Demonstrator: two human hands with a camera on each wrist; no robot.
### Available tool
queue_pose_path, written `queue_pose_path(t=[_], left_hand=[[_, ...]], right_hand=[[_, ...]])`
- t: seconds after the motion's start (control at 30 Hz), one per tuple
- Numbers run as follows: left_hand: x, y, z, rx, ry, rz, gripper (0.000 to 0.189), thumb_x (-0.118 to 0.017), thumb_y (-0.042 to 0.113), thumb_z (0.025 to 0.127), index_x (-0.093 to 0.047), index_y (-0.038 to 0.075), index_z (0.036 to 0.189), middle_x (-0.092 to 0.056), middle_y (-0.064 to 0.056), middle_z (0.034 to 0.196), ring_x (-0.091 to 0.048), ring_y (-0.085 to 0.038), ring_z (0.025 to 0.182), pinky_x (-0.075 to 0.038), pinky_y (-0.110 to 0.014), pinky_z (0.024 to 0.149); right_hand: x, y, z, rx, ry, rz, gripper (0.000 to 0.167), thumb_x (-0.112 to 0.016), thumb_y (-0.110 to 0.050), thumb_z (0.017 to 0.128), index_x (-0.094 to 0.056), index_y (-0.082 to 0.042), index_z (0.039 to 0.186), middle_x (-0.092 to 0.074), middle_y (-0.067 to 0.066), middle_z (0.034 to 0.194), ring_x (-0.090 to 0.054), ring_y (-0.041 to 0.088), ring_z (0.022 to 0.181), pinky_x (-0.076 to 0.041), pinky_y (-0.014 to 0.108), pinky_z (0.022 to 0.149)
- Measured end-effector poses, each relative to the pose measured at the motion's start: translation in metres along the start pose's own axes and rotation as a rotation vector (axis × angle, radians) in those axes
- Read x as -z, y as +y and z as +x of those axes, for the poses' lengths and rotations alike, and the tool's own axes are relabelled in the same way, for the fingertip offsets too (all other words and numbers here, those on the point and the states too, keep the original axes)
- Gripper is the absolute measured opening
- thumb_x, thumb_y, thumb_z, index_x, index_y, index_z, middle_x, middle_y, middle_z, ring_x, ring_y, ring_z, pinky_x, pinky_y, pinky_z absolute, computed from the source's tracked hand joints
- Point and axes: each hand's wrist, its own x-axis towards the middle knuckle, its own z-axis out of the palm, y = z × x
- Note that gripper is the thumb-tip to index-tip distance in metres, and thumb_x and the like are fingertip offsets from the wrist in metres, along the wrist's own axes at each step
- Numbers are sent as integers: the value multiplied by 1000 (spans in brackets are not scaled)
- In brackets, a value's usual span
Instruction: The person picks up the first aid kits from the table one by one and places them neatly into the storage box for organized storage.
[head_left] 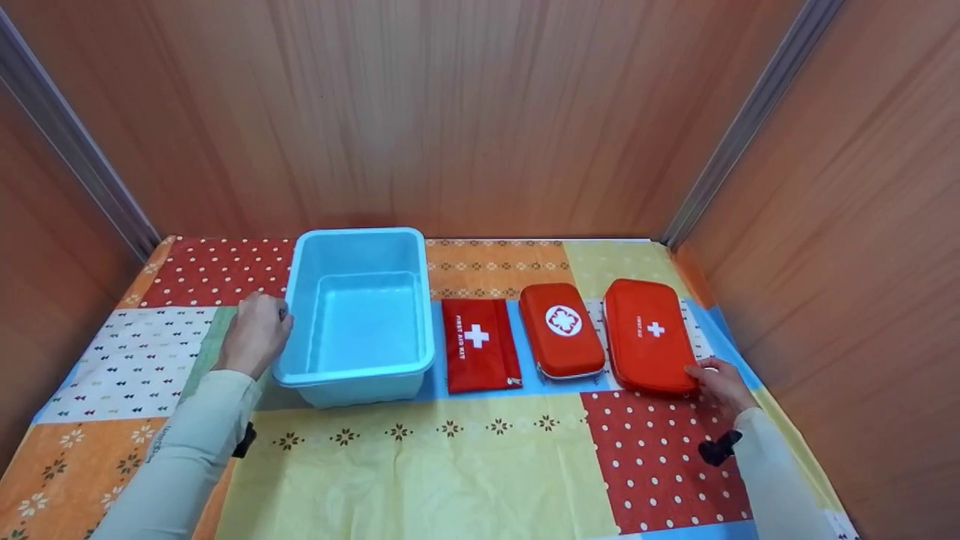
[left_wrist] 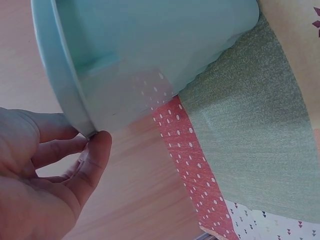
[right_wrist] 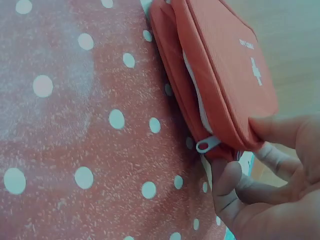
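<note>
A light blue plastic basin [head_left: 367,322] stands left of centre, and nothing lies inside it. My left hand [head_left: 259,330] pinches the basin's left rim [left_wrist: 75,100] between thumb and curled fingers. At the right, my right hand [head_left: 724,386] grips the near right corner of a red zippered first aid pouch [head_left: 649,345]. In the right wrist view the thumb presses on the pouch's top [right_wrist: 225,60] while the fingers curl under its corner, beside a white zipper pull [right_wrist: 207,144].
Between basin and pouch lie a flat red first aid bag [head_left: 487,364] and a red hard case [head_left: 551,352] with a round white emblem. A patchwork cloth [head_left: 405,480] covers the table. Wood-grain panels [head_left: 480,120] rise behind and at both sides.
</note>
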Motion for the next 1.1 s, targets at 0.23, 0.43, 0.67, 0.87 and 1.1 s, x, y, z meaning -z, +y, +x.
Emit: queue_pose_path(t=[0.23, 0.43, 0.67, 0.87, 1.1], left_hand=[[-3, 0, -2, -9, 36, -16, 34, -60, 12, 96, -62, -13, 118, -55, -24, 97, -61, -45, 102, -58, -48, 79], [-3, 0, -2, 16, 16, -23, 35, -59, 13, 98, -61, -12, 120, -54, -24, 100, -59, -46, 105, -58, -49, 81], [-2, -1, -2, 21, 17, -24, 34, -59, 14, 98, -61, -12, 121, -55, -24, 100, -60, -46, 105, -58, -49, 81], [-2, -1, -2, 9, 23, -25, 34, -59, 15, 98, -62, -12, 120, -56, -21, 95, -62, -43, 100, -59, -45, 76], [-2, -1, -1, -4, 36, -37, 35, -59, 14, 98, -61, -12, 120, -57, -22, 96, -63, -44, 100, -58, -49, 79]], right_hand=[[6, -3, -9, 62, -52, 150, 57, -70, -40, 89, -44, -8, 129, -66, -8, 98, -68, 17, 91, -54, 28, 89], [5, -13, -19, 90, -30, 330, 54, -72, -39, 87, -45, -14, 127, -65, -11, 95, -65, 11, 82, -54, 19, 76], [-2, -38, -35, 168, 15, 309, 55, -71, -42, 87, -46, -15, 128, -66, -12, 95, -62, 10, 80, -54, 19, 75], [-25, -72, -46, 253, 17, 379, 44, -72, -35, 87, -51, -12, 118, -68, -9, 91, -66, 10, 75, -53, 17, 65], [-74, -115, -61, 347, -31, 372, 42, -73, -34, 87, -58, -7, 115, -72, -5, 91, -69, 12, 75, -52, 17, 60]])
